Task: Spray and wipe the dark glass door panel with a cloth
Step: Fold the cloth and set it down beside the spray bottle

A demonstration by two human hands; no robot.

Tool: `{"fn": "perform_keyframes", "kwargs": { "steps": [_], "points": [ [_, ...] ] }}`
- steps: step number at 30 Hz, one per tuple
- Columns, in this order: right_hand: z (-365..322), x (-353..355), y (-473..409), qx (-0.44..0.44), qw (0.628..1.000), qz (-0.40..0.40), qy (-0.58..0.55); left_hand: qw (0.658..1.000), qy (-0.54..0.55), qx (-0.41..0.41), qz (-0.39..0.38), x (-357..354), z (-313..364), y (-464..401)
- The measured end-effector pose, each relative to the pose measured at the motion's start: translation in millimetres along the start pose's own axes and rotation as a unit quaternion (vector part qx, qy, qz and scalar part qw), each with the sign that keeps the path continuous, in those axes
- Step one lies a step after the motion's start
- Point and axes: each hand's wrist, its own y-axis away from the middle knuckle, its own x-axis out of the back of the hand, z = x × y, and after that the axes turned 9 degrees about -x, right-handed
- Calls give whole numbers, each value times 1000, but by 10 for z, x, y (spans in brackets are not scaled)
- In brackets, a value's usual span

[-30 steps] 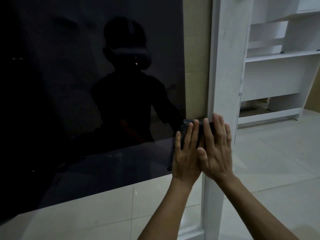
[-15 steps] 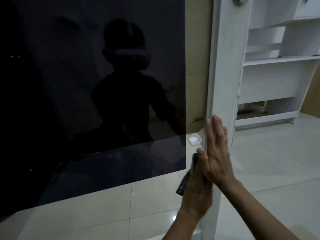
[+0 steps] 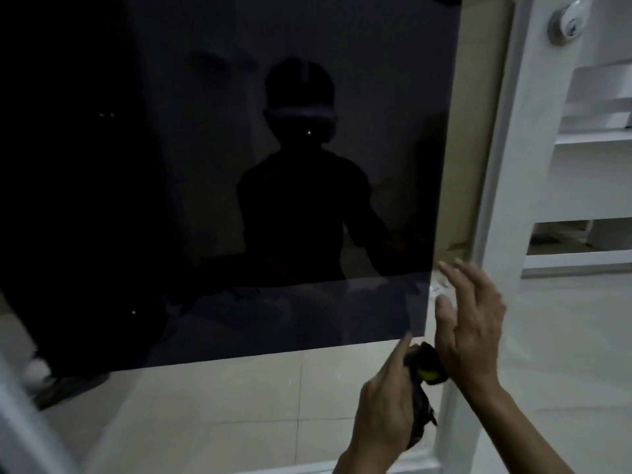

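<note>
The dark glass door panel fills the left and middle of the head view and mirrors a person's silhouette. Its lower right corner sits just above my hands. My left hand grips a dark bunched cloth with a yellow patch, below that corner, index finger pointing up toward the glass edge. My right hand hovers beside the panel's right edge with fingers spread and relaxed, holding nothing, its palm close to the cloth.
A white door frame post rises right of the panel, with a round metal lock near its top. White shelves stand at the far right. Pale floor tiles show below the glass.
Both hands pressed the cloth flat near the panel's right edge a second ago. My left hand has dropped below the panel's corner with the cloth bunched, and my right hand has lifted off the post.
</note>
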Motion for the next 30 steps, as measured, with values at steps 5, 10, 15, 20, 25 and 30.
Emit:
{"fn": "perform_keyframes", "kwargs": {
  "steps": [5, 10, 15, 20, 25, 30],
  "points": [
    [-542, -264, 384, -99, 972, -117, -176, 978, 86, 116, 153, 749, 196, 14],
    [-1204, -496, 582, -171, 877, -318, -317, 920, 191, 205, 275, 1470, 255, 44],
    [-1774, -862, 675, -134, 830, -395, -371, 900, 240, 211, 296, 2249, 357, 271],
    [-2263, -1231, 839, -82, 810, -444, -374, 949, 44, 198, 240, 3010, 344, 589],
    [-2660, -1562, 1029, -91, 775, -475, -407, 932, -25, 278, 232, 3554, 196, 1053],
    [-2895, -1888, 1580, -256, 620, -567, -478, 901, -29, 300, 311, 3805, 125, 1629]
  ]
}}
